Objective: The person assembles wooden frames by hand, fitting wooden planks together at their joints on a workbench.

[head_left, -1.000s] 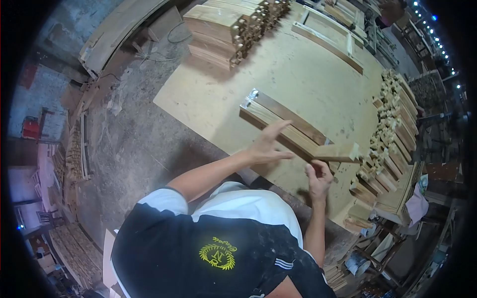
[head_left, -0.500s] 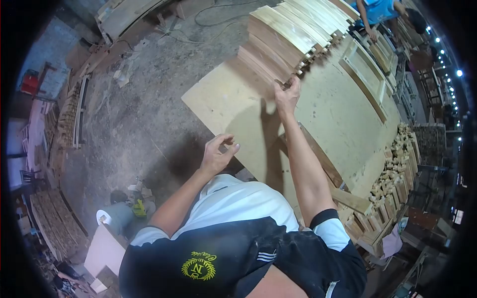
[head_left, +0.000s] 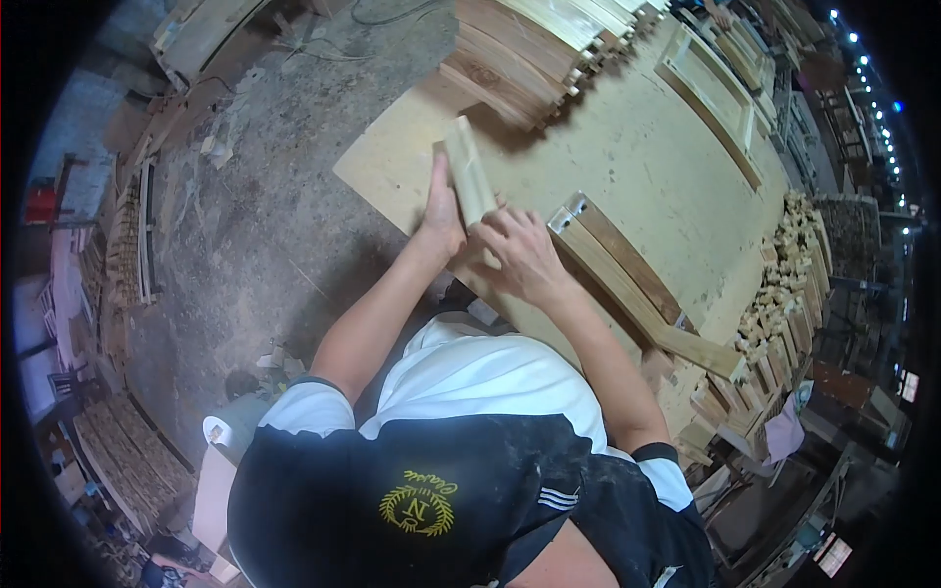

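Observation:
A short pale wooden piece (head_left: 468,171) is held up over the near left part of the plywood table (head_left: 392,147). Its left side rests against my left hand (head_left: 443,206), whose fingers lie along it. My right hand (head_left: 520,245) grips its lower end with bent fingers. Just right of my right hand, longer wooden pieces (head_left: 618,279) are joined at a corner on the table. Beyond my hands stands a large stack of wooden boards (head_left: 520,59).
A rectangular wooden frame (head_left: 711,103) lies at the table's far right. Many short wood pieces (head_left: 779,323) are piled along the right edge. Behind the frame, another person's hand (head_left: 720,15) shows. A white roll (head_left: 218,429) stands at lower left.
My right hand has come back from the board stack toward my left hand. Both hands now hold a pale wooden piece. The view has shifted, and the joined pieces show more fully.

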The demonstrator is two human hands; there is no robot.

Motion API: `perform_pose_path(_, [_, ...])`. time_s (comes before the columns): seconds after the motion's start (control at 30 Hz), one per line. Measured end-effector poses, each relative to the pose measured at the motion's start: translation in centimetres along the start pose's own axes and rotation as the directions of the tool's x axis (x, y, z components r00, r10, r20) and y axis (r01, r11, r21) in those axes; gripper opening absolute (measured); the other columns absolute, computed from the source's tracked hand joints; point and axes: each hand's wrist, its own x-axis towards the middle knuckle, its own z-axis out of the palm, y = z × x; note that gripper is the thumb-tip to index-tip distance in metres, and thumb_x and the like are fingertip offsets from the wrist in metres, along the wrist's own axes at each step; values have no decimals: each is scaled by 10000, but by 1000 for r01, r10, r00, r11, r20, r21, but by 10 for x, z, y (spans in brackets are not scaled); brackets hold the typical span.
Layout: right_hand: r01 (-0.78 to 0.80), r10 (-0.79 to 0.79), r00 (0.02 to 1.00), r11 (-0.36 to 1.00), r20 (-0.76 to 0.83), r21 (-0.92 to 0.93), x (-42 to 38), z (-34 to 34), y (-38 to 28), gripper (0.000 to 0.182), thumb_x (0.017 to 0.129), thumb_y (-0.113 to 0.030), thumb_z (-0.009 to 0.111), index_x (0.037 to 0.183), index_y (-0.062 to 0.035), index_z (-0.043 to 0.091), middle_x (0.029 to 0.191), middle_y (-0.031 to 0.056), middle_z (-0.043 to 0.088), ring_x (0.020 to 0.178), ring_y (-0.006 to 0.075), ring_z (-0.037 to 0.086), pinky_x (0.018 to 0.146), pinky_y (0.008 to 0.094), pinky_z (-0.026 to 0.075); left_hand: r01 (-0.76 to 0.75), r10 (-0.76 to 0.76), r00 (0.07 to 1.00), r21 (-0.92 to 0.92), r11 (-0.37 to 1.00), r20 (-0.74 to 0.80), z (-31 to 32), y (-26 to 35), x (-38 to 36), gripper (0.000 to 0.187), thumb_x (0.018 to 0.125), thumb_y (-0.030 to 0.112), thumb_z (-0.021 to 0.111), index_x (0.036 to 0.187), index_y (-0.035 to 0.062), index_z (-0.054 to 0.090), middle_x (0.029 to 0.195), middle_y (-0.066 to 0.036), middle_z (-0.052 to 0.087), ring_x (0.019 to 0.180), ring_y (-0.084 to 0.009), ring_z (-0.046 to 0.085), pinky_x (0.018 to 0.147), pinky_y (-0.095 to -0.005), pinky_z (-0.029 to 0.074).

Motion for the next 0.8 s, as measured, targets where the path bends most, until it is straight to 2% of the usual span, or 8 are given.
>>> perform_pose_path(0.03, [28,-34,998,995,52,98,-8,-7,-3,451,689,-150,822,1085,-62,623,936,122,606,875,277,604,739,383,474,27,-25,999,64,998,-29,-3,-9,2,653,947,582,516,1292,31,448,1037,-172,611,946,-297,677,740,-410,582])
perform_pose_path(0.17, [-351,416,907,829,-60,436,-52,-43,13,420,768,-178,821,1111,-3,652,1000,120,650,912,207,640,793,340,526,-35,64,994,297,954,-87,-9,-34,-5,371,922,313,684,1119,57,502,864,-89,610,786,-239,688,665,-375,591])
perform_pose_path(0.27, [-632,722,668,420,182,651,-89,-47,26,423,816,-191,803,1156,7,648,1012,101,653,937,172,628,835,332,526,-148,149,988,448,882,32,11,-52,-18,325,934,254,674,1128,56,504,902,-86,606,817,-233,686,690,-368,589])
perform_pose_path(0.3, [-642,701,688,463,190,611,-100,-43,31,483,846,-209,788,1244,-3,607,1032,101,650,942,166,625,838,321,525,-189,169,982,506,842,85,18,-58,-21,386,935,233,663,1225,38,499,1000,-99,641,941,-211,674,820,-371,568])
perform_pose_path(0.4, [-682,699,665,425,263,595,-107,-42,27,592,786,-287,824,1224,35,589,1089,144,657,937,200,650,807,324,533,-325,187,939,566,758,290,55,-76,-28,455,919,218,685,1280,22,489,1091,-92,644,1019,-182,641,890,-347,536])
perform_pose_path(0.53, [-523,719,679,335,146,784,-109,-41,47,630,752,-218,837,1250,32,543,1073,135,662,969,211,660,807,342,538,-510,109,830,666,545,547,103,-82,-10,582,843,233,782,1283,-16,494,1144,-108,620,1056,-168,599,937,-330,497])
perform_pose_path(0.67, [-458,574,805,762,-152,458,-89,-67,71,523,788,-107,794,1242,-15,551,1062,78,668,967,181,662,841,340,521,-709,88,678,618,341,730,184,-62,3,559,848,320,750,1260,12,531,1120,-88,637,1042,-153,598,917,-308,482])
perform_pose_path(0.8, [-486,633,772,640,-51,595,-90,-37,95,538,807,-133,792,1282,-61,551,1043,77,682,965,204,670,858,356,517,-718,177,691,695,48,701,221,-63,4,465,860,396,729,1097,14,612,1015,-61,656,942,-125,598,831,-283,478])
